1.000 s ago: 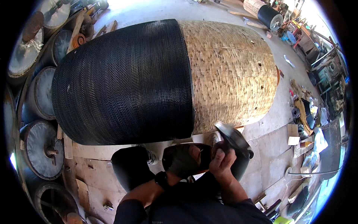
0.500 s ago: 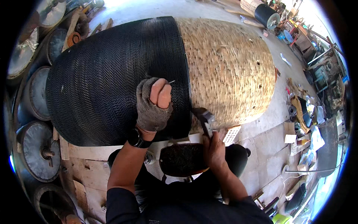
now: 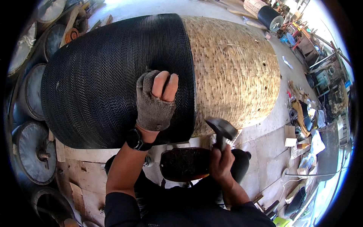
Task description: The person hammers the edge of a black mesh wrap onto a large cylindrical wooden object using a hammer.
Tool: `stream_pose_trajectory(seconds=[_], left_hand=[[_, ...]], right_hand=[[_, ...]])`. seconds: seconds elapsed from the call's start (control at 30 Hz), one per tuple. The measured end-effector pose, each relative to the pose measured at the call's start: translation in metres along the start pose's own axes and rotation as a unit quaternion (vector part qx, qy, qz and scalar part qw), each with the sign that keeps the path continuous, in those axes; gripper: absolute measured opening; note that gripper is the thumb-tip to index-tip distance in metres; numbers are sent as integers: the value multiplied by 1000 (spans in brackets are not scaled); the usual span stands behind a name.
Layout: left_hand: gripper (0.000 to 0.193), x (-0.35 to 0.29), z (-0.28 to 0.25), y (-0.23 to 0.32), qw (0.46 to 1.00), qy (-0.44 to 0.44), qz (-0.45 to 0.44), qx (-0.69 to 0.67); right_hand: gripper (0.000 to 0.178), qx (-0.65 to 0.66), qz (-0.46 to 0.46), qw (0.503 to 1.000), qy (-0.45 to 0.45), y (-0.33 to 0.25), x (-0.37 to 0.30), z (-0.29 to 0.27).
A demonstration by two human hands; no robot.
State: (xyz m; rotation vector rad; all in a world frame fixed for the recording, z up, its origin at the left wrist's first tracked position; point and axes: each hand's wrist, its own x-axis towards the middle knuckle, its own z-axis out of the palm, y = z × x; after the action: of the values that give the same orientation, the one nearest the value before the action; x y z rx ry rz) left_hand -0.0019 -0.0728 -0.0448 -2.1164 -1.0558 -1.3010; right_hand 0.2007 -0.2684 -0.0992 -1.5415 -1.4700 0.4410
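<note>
Before me lies a big drum, its left part wrapped in black, finely ridged covering [image 3: 102,83] and its right part bare, pale, pitted wood [image 3: 234,72]. My left hand [image 3: 157,100], in a grey fingerless glove, is closed against the black covering near its right border. Its fingers hide what they hold; a thin metal nail poked out of them a moment ago. My right hand [image 3: 221,164] grips a hammer [image 3: 222,130] by its handle, the head raised just off the near side of the bare wood. A dark rounded tray [image 3: 185,163] sits between my knees.
Metal-ended rollers [image 3: 38,151] line the left side. A smaller part-black drum [image 3: 270,17] lies at the far right. Scraps, bags and cardboard [image 3: 290,135] litter the floor on the right, near a metal rod [image 3: 314,175].
The hammer has swung back from the drum, toward the right and nearer me. My left hand has turned slightly and the nail tip no longer shows. The view has shifted a little.
</note>
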Motion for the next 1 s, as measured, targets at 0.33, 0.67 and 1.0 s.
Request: stream_pose_trajectory(seconds=[0.33,0.67,1.0], left_hand=[[35,-1,3,-1,999,2,-5,32],[34,6,1,-1,999,-9,-12,49],[33,11,-6,3,995,-46,-12,89]], right_hand=[[19,-29,60,997,-29,8,-4,4],[11,-12,-1,1000,6,6,3,8],[19,37,-25,999,26,-6,-1,5]])
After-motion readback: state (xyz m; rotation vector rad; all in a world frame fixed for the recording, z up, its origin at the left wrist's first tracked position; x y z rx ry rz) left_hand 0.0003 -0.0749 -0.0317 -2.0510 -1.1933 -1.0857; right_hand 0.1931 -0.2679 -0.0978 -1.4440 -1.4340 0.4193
